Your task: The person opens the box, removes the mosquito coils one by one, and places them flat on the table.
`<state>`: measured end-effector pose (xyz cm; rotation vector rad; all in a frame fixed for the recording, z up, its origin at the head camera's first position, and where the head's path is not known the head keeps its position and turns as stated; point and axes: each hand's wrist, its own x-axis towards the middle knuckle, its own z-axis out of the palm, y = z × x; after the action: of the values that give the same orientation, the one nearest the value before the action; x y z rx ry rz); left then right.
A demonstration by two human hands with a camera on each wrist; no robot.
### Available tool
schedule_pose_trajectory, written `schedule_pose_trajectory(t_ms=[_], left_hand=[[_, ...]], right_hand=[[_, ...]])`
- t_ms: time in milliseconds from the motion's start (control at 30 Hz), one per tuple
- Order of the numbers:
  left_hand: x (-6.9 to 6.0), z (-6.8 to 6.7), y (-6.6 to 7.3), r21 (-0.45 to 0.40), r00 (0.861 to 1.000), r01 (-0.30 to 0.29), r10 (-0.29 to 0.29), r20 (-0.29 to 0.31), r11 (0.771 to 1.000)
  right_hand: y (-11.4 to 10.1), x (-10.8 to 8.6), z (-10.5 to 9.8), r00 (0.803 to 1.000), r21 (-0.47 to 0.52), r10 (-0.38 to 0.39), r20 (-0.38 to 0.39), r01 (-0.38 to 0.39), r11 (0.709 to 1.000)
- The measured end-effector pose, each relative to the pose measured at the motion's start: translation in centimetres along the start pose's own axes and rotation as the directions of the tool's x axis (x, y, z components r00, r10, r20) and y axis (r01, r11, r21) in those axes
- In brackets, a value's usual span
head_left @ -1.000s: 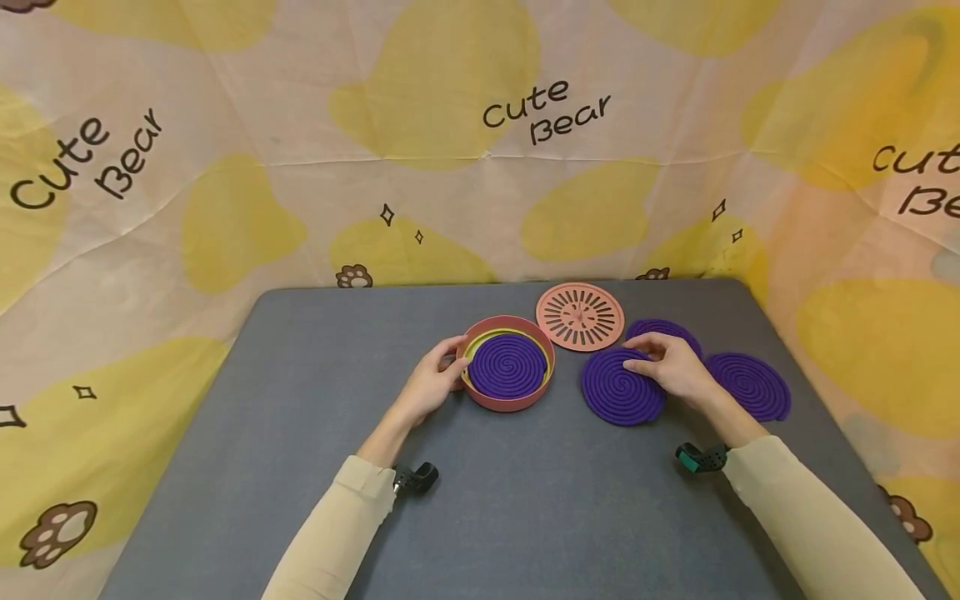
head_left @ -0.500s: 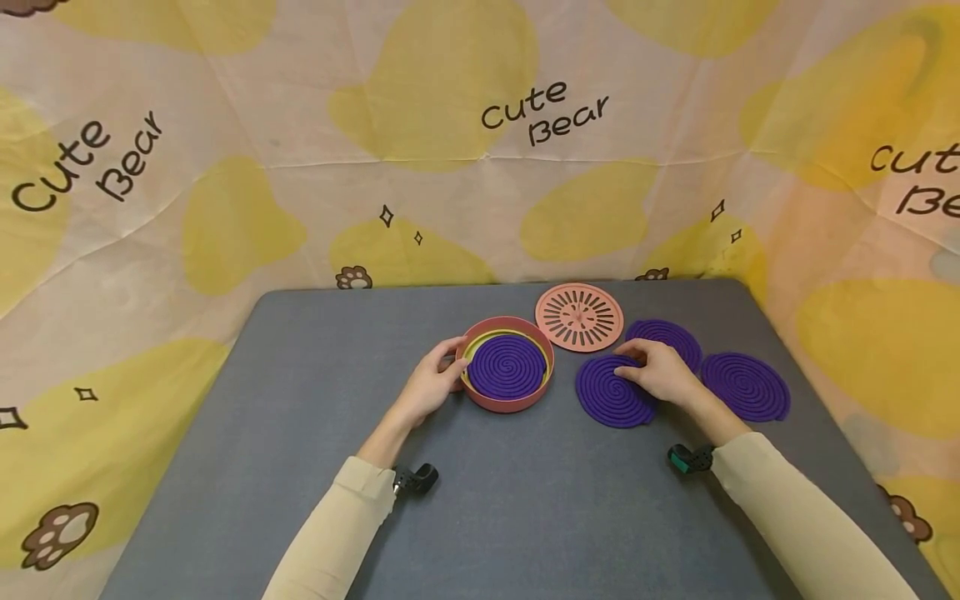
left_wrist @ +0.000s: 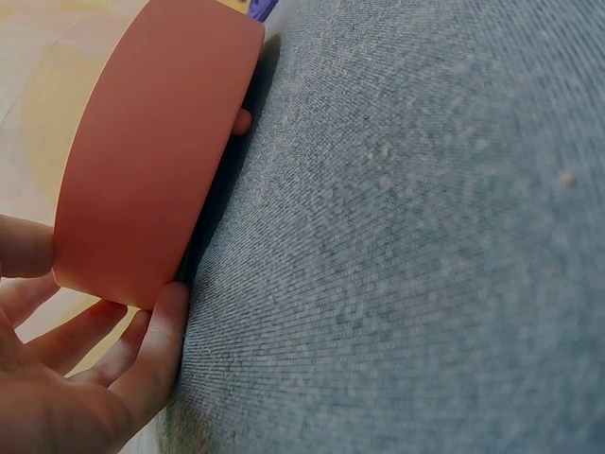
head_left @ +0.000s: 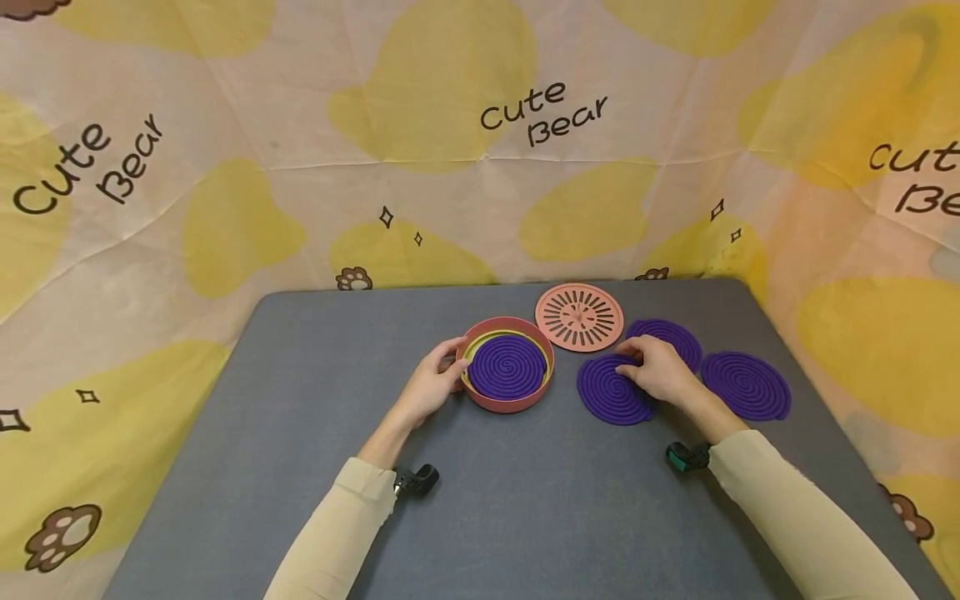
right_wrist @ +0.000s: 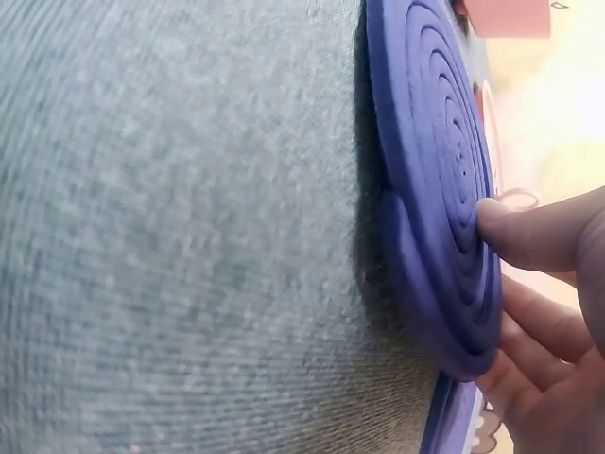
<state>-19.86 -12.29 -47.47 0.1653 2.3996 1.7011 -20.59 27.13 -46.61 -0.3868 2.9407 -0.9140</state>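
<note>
Backdrop point(head_left: 442, 83) behind the box is a yellow-blotched cloth with "Cute Bear" printed on it. Under the box there's a grey table point(head_left: 562, 517). Pale sleeves point(head_left: 345, 517) come in on the near side, one either side of the box. Box point(head_left: 507, 406) itself is round and reddish, with a yellow ring point(head_left: 487, 335) and a purple inner coil point(head_left: 507, 367) in it. Lid point(head_left: 579, 315), pink and slotted, is just beyond it to the right, can't tell if they touch. Further right of the box: held coil point(head_left: 609, 402) nearest, back coil point(head_left: 681, 337) beyond it, end coil point(head_left: 746, 385) furthest out. Left hand point(head_left: 433, 382) is clamped on the box's left wall. Right hand point(head_left: 663, 372) has the held coil pinched, thumb on top; can't tell if it's fully off the table. Small black gadgets point(head_left: 417, 480) hang at both wrists, nearer than the box.
</note>
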Motion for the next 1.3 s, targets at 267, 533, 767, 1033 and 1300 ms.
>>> schedule_pose_trajectory(t_ms=[267, 533, 767, 1033, 1300], left_hand=[[-0.1, -0.1, 0.3, -0.004, 1.0, -0.007, 0.007, 0.005, 1.0], [-0.2, -0.2, 0.3, -0.005, 1.0, -0.005, 0.005, 0.005, 1.0], [-0.2, -0.1, 0.1, -0.014, 1.0, -0.011, 0.012, 0.012, 1.0], [-0.2, -0.1, 0.3, -0.013, 1.0, -0.016, 0.016, 0.008, 1.0], [-0.3, 0.0, 0.5, 0.019, 1.0, -0.013, 0.013, -0.005, 1.0]], right_hand=[[-0.5, 0.2, -0.6, 0.999, 0.042, 0.001, -0.042, 0.0, 0.999], [-1.7, 0.5, -1.5, 0.995, 0.136, 0.019, -0.096, -0.006, 0.991], [-3.2, 0.8, -1.3, 0.992, 0.181, -0.006, -0.126, 0.029, 0.983], [-5.2, 0.9, -0.2, 0.995, 0.253, -0.028, -0.091, 0.05, 0.966], [-6.6, 1.2, 1.4, 0.995, 0.299, -0.056, -0.078, 0.077, 0.951]])
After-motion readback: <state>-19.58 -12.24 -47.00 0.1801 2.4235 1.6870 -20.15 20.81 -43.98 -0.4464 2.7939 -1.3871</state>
